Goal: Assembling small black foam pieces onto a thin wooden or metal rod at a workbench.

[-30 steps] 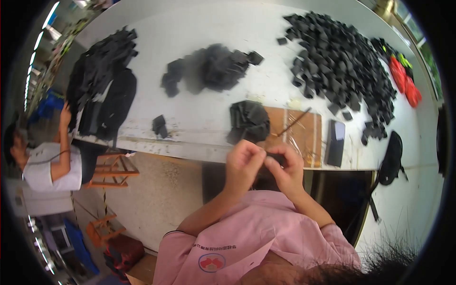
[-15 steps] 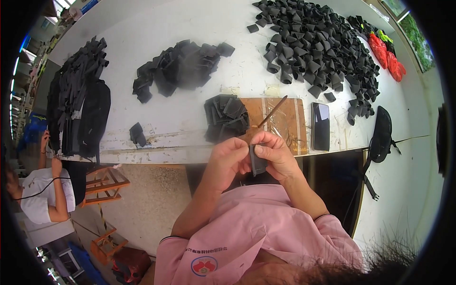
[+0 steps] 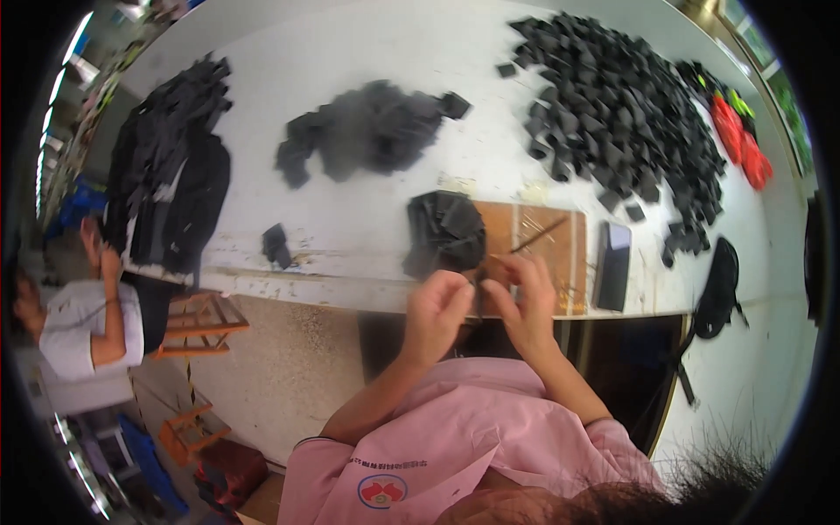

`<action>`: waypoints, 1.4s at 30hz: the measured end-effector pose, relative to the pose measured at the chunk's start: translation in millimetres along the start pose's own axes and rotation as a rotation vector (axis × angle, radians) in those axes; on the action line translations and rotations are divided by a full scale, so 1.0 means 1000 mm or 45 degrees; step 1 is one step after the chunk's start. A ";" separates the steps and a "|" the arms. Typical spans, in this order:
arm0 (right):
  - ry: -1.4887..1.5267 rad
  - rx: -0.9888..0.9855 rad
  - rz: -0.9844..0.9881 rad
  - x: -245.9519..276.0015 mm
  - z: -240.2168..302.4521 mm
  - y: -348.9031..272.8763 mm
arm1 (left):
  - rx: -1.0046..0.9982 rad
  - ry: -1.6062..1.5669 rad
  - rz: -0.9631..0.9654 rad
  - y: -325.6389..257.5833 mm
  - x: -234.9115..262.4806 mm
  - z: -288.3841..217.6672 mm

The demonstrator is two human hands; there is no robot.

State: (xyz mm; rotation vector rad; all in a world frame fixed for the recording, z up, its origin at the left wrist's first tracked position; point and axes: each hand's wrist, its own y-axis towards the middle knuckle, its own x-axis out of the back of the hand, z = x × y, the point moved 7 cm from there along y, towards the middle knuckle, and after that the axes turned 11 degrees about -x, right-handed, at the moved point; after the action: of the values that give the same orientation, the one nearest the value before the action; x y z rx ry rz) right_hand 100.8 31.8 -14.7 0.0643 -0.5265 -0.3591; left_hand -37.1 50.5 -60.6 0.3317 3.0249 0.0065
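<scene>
In front of me, over the table's near edge, both my hands are raised close together. My left hand (image 3: 437,317) has its fingers pinched at a small dark fabric piece (image 3: 479,290), which is blurred and partly hidden. My right hand (image 3: 530,302) is just beside it, thumb and forefinger apart. A thin brown pointed stick (image 3: 540,234) juts up and right from the right hand's fingers, which seem to hold it; the grip itself is hidden. Just beyond my hands, a bundle of black fabric pieces (image 3: 444,229) sits at the left of a brown cardboard sheet (image 3: 573,262).
A large heap of folded black pieces (image 3: 604,114) covers the far right. A looser pile (image 3: 367,131) lies mid-table, and black strips (image 3: 166,166) lie left. A phone (image 3: 612,267), a black pouch (image 3: 719,289) and red bags (image 3: 739,144) lie right. A person (image 3: 92,324) works at far left.
My hands have drawn apart, and the right thumb and forefinger have spread. The stick has tilted lower to the right. The whole view has shifted, so the table appears further right and lower.
</scene>
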 end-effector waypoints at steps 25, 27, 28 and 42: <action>0.228 0.044 0.277 -0.022 -0.015 -0.005 | -0.798 0.778 -0.370 -0.009 -0.010 -0.031; 0.028 0.105 0.255 -0.020 -0.016 -0.004 | -0.838 0.675 -0.463 -0.010 -0.012 -0.029; 0.027 0.111 0.250 -0.019 -0.015 -0.003 | -0.773 0.500 -0.512 -0.006 -0.008 -0.025; 1.368 -0.878 0.642 -0.023 -0.069 -0.007 | -0.105 -0.323 -0.032 0.009 -0.031 0.003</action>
State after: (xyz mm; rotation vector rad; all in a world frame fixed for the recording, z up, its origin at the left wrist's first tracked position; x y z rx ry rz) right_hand 114.5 31.4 -86.1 -0.5158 0.6584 0.0361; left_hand -4.7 52.3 -60.1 0.2647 2.7679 0.0802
